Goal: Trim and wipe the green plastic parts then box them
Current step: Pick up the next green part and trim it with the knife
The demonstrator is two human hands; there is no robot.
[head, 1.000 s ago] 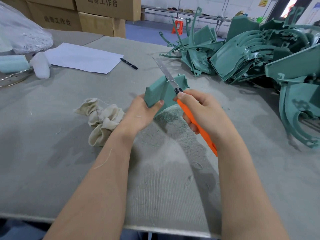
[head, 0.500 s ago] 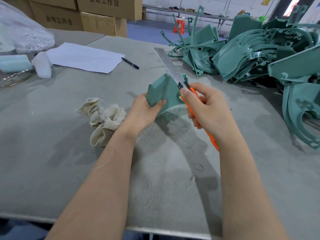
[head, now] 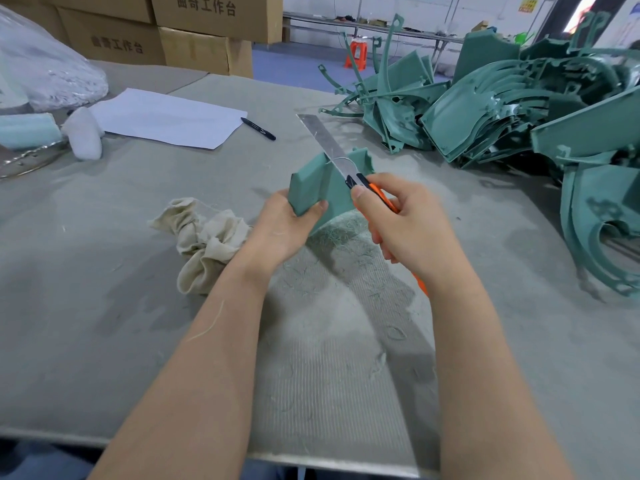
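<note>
Above the middle of the desk (head: 104, 271), the left hand (head: 282, 228) still clasps the green part (head: 320, 188) while the right hand (head: 407, 221), curled round the orange knife (head: 379, 197), keeps shaving the same top edge, so trimming continues and wiping waits.

Grey felt-topped workbench (head: 86, 289) beneath left hand (head: 280, 230) and right hand (head: 405, 220). Beyond left hand: stacked cardboard boxes (head: 214, 15), printed characters. Far beyond right hand: blue floor (head: 301, 64), orange stool (head: 356, 51), long metal-framed table (head: 398, 31), white wall (head: 485, 8). Bright opening (head: 581, 12) farther right. Light even, soft shadows.
</note>
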